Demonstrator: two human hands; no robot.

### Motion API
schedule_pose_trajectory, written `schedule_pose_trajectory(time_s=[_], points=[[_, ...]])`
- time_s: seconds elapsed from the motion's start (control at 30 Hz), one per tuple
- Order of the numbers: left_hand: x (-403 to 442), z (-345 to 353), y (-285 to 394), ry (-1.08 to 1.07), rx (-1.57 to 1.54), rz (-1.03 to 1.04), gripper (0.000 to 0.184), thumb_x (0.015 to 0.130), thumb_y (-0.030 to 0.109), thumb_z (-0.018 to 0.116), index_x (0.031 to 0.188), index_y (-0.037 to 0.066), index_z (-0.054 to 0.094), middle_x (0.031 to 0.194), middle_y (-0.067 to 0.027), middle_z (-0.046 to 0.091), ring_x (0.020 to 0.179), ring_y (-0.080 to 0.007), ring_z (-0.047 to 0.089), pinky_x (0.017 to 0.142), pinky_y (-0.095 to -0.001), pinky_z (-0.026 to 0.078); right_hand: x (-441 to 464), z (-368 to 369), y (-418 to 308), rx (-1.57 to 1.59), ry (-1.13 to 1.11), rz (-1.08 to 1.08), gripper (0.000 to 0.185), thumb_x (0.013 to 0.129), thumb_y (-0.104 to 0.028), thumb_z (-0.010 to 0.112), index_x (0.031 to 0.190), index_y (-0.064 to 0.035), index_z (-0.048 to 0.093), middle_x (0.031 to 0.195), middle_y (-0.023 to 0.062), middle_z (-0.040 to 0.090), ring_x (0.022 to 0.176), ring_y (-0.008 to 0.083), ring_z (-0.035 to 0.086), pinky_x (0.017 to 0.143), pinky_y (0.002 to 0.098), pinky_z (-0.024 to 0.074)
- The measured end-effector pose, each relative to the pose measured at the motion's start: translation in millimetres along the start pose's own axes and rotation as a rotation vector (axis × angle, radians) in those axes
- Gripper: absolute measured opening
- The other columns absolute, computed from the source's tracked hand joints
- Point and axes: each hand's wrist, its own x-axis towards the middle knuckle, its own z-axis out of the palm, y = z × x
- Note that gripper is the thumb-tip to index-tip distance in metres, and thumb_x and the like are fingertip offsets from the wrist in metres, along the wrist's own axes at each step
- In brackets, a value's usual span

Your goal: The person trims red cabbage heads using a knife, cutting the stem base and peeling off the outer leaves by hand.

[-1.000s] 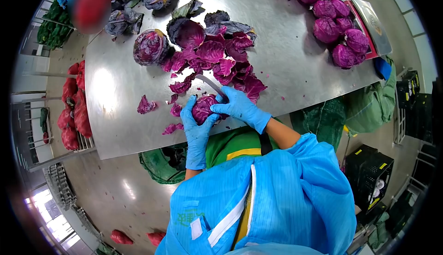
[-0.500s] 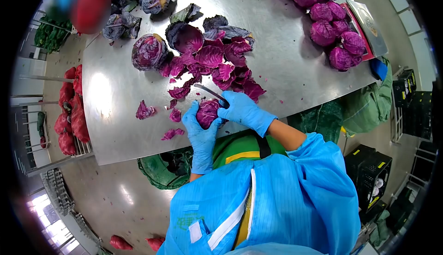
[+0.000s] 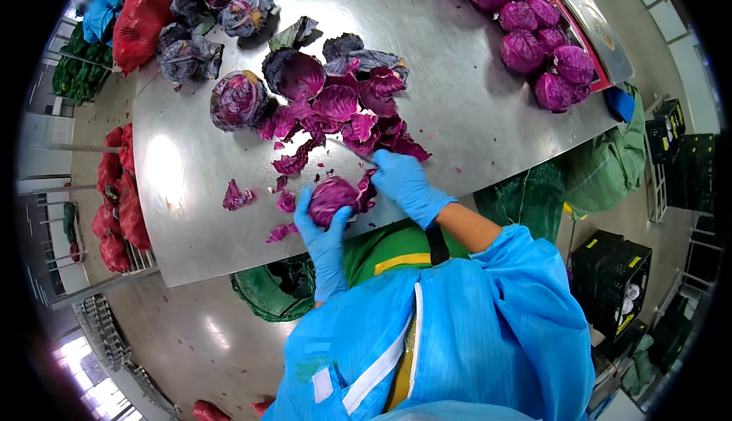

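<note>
My left hand (image 3: 323, 239), in a blue glove, is wrapped round a small red cabbage (image 3: 332, 198) near the table's front edge. A knife (image 3: 352, 149), blurred, points up and left from my closed right hand (image 3: 409, 184), also gloved. Between the cabbage and my right hand is a purple leaf piece (image 3: 367, 190); whether my fingers pinch it I cannot tell. Beyond both hands lies a heap of peeled purple leaves (image 3: 339, 104). Small leaf scraps (image 3: 238, 196) are scattered to the left of the cabbage.
An untrimmed cabbage (image 3: 238, 101) sits left of the leaf heap on the metal table (image 3: 183, 230). Dark-leaved cabbages (image 3: 244, 11) are at the back left. Several peeled cabbages (image 3: 522, 49) stand at the right, beside a red-edged metal scale (image 3: 598, 36). Red mesh sacks (image 3: 118, 200) lie left of the table.
My right hand has moved right, away from the cabbage, and a leaf piece now shows beside it. The cabbage has turned in my left hand. The whole view has shifted slightly.
</note>
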Motion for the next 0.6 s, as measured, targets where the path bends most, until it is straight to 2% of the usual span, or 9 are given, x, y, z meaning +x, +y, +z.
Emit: schedule_pose_trajectory(time_s=[0.03,0.07,0.13,0.23,0.37,0.43,0.53,0.57,0.6], points=[[-0.8,-12.5,6.2,0.023,-0.075,-0.134,0.073,0.075,0.011,0.081,0.135,0.005,0.040,0.138,-0.0142,0.042,0.124,-0.0258,0.046,0.108,-0.0366,0.037,2.7,-6.8,7.5,0.003,0.056,0.032,0.019,0.076,-0.018,0.061,0.088,-0.0043,0.056,0.070,0.0215,0.061,0.068,0.0412,0.062,0.061,0.0499,0.0490],[-0.2,-31.1,-17.7,0.040,-0.197,-0.292,0.073,0.075,0.012,0.081,0.136,0.004,0.040,0.134,-0.0140,0.046,0.119,-0.0249,0.050,0.105,-0.0364,0.040,5.0,-16.1,15.6,-0.044,-0.067,0.150,0.031,0.081,-0.019,0.062,0.110,-0.0098,0.059,0.080,0.0187,0.062,0.071,0.0364,0.062,0.061,0.0456,0.0490],[-0.5,-36.8,-9.2,0.031,-0.234,-0.324,0.072,0.076,0.011,0.080,0.135,0.004,0.040,0.133,-0.0139,0.047,0.118,-0.0236,0.051,0.104,-0.0356,0.042,1.5,-30.6,9.0,-0.170,0.101,-0.043,0.049,0.084,-0.024,0.064,0.130,-0.0109,0.052,0.092,0.0182,0.060,0.076,0.0336,0.063,0.062,0.0441,0.0490],[-0.4,-19.4,-0.5,0.126,-0.248,-0.325,0.073,0.075,0.007,0.080,0.135,0.002,0.039,0.137,-0.0142,0.044,0.119,-0.0230,0.049,0.104,-0.0356,0.042,1.1,-35.5,-23.4,0.017,-0.013,-0.095,0.068,0.083,-0.034,0.068,0.141,-0.0100,0.042,0.101,0.0181,0.057,0.084,0.0316,0.062,0.069,0.0416,0.0502],[-6.2,-4.2,-5.1,0.128,-0.027,-0.080,0.073,0.075,0.003,0.079,0.135,0.000,0.039,0.137,-0.0139,0.044,0.119,-0.0227,0.049,0.103,-0.0353,0.043,-2.7,-0.6,-38.8,0.126,-0.118,-0.137,0.072,0.079,-0.040,0.072,0.137,-0.0067,0.046,0.120,0.0190,0.057,0.107,0.0314,0.059,0.088,0.0367,0.0489],[-7.0,-1.3,-9.2,0.145,-0.187,-0.139,0.072,0.075,0.003,0.079,0.135,0.001,0.039,0.136,-0.0137,0.045,0.117,-0.0221,0.051,0.100,-0.0349,0.046,-2.3,1.5,-42.6,0.196,-0.275,-0.075,0.064,0.081,-0.034,0.072,0.134,-0.0058,0.049,0.124,0.0181,0.057,0.109,0.0304,0.060,0.090,0.0357,0.0487],[-6.5,-0.2,4.4,0.253,-0.356,-0.343,0.068,0.077,0.006,0.078,0.133,0.002,0.041,0.131,-0.0128,0.049,0.110,-0.0215,0.056,0.094,-0.0343,0.050,-12.2,-1.5,-52.0,0.584,-0.087,0.011,0.049,0.081,-0.021,0.068,0.124,-0.0015,0.054,0.108,0.0161,0.061,0.098,0.0279,0.063,0.086,0.0357,0.0499],[-5.1,-0.3,9.5,0.296,-0.404,-0.427,0.066,0.078,0.007,0.078,0.132,0.002,0.042,0.128,-0.0124,0.051,0.108,-0.0213,0.058,0.092,-0.0342,0.052,-16.6,-6.2,-57.3,0.712,-0.024,0.067,0.039,0.078,-0.006,0.063,0.117,-0.0027,0.057,0.103,0.0123,0.063,0.095,0.0207,0.063,0.083,0.0320,0.0500],[-4.6,-2.7,4.6,0.295,-0.446,-0.462,0.064,0.078,0.008,0.078,0.131,0.003,0.042,0.125,-0.0119,0.053,0.105,-0.0214,0.059,0.090,-0.0341,0.053,-20.7,-14.8,-60.4,0.734,-0.138,0.087,0.039,0.078,-0.006,0.064,0.116,-0.0035,0.057,0.103,0.0116,0.063,0.095,0.0195,0.063,0.083,0.0317,0.0500]])
